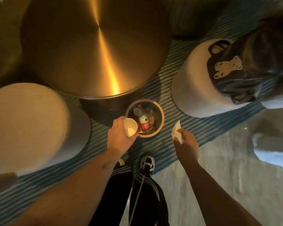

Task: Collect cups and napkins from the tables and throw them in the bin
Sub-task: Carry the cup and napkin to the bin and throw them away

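A small round bin (160, 111) stands on the striped rug below me, with a red-labelled plastic bottle (143, 120) and other rubbish inside. My left hand (119, 137) grips a white paper cup (130, 129), tilted on its side over the bin's near-left rim. My right hand (185, 141) pinches a crumpled white napkin (176, 133) in the air just right of the bin, apart from its rim.
A round brushed-metal table (95, 46) stands just behind the bin. A pale round stool (28, 124) is at the left, another (196, 88) at the right with a dark bag (235, 70) on it. My feet (147, 162) stand at the rug's edge.
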Tool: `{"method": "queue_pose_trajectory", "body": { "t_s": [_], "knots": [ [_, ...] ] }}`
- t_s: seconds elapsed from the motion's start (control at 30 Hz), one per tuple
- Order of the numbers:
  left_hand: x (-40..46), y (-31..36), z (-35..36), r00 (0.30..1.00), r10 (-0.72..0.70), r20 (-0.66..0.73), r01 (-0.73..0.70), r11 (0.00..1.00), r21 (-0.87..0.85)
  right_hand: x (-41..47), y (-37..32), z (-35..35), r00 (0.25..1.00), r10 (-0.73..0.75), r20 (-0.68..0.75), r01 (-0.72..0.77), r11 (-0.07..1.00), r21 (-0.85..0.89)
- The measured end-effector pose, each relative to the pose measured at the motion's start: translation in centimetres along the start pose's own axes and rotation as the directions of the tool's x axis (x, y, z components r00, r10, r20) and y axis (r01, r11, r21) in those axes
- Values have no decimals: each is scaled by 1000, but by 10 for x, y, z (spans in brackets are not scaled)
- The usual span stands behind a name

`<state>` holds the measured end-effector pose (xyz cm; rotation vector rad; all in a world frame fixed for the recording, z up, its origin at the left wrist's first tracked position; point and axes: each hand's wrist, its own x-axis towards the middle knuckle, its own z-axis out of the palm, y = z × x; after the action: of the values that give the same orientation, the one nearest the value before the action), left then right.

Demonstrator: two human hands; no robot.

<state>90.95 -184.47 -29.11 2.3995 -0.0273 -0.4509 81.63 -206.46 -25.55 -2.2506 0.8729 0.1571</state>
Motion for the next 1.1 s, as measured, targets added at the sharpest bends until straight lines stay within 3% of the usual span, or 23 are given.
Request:
{"method": "queue_pose_trajectory", "body": {
  "t_s": [0.3,0.43,0.6,0.93,1.1],
  "knots": [
    [88,-52,111,991,-115,70,116,993,-7,106,51,104,997,21,77,-23,1000,19],
    [94,-78,126,990,-119,81,123,991,-49,135,60,152,993,-14,120,13,1000,10],
    [85,-97,111,990,-111,90,103,990,92,150,59,177,970,-63,235,68,998,-14],
    [18,-40,-5,998,-45,-37,52,974,221,87,-7,74,931,-212,296,269,949,-165],
    [-30,-6,-78,987,-74,-143,108,964,242,25,-61,14,926,-210,314,257,959,-117]
  ]
}}
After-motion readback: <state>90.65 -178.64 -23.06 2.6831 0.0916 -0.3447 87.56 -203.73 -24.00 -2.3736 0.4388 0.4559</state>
